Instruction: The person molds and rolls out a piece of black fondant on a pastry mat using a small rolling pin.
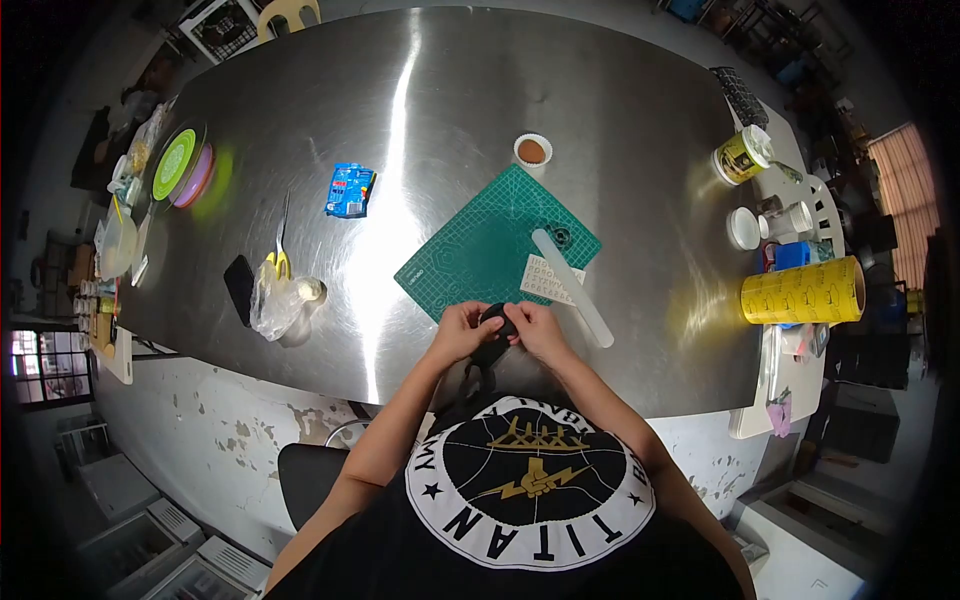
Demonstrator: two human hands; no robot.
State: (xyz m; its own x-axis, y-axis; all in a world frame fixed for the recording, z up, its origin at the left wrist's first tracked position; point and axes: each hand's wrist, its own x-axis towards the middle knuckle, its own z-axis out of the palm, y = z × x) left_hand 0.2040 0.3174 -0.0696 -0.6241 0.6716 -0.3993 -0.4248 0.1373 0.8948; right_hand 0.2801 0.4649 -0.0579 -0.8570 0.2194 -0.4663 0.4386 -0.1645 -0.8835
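Just off the near corner of the green cutting mat (pixel 465 255), both hands meet around a soft-looking black lump (pixel 496 317). My left hand (pixel 459 331) grips it from the left, fingers curled and thumb pressed on it. From the other side my right hand (pixel 539 329) pinches the same lump between thumb and fingers. Close beyond the right hand, a translucent white rolling pin (pixel 573 290) lies aslant over a cream letter mould (pixel 541 279). A small dark round object (pixel 562 238) rests on the mat near the pin's far end.
Past the mat stands a white cup of brown powder (pixel 533 151). To the left are a blue packet (pixel 349 190), yellow-handled scissors (pixel 279 263), a plastic bag (pixel 275 305) and green and pink dishes (pixel 176 166). A yellow roll (pixel 803 290) and a tub (pixel 742 157) line the right edge.
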